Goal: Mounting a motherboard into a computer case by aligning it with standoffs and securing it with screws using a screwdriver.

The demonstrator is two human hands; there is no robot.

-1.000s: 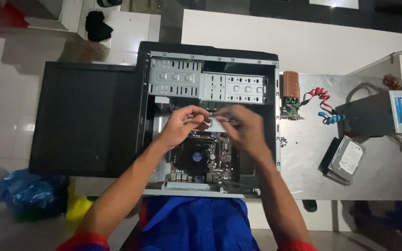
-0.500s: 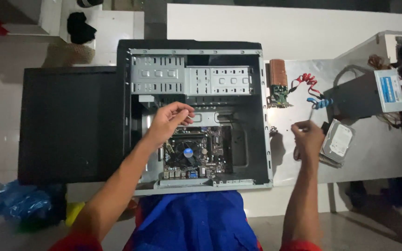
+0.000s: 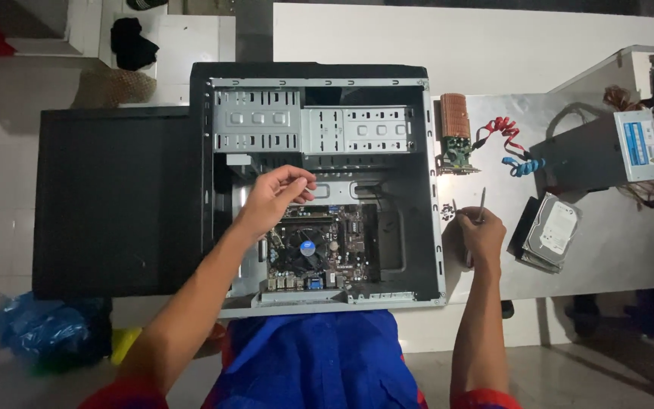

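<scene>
An open black computer case (image 3: 319,76) lies flat on the table, with the motherboard (image 3: 319,246) and its round cooler exposed inside. My left hand (image 3: 275,195) hovers inside the case just above the motherboard, fingers pinched together; whether a small part is between them I cannot tell. My right hand (image 3: 480,235) rests on the table to the right of the case and grips a thin screwdriver (image 3: 482,203) that points away from me. A few small screws (image 3: 446,212) lie beside that hand.
The black side panel (image 3: 115,197) lies left of the case. On the right stand a graphics card (image 3: 456,132), red and blue cables (image 3: 509,144), a power supply box (image 3: 599,151) and a hard drive (image 3: 554,231). Blue plastic bags (image 3: 39,333) sit at lower left.
My right hand left the case, moved right to the table and took hold of the screwdriver. My left hand stayed over the motherboard. The view shifted slightly.
</scene>
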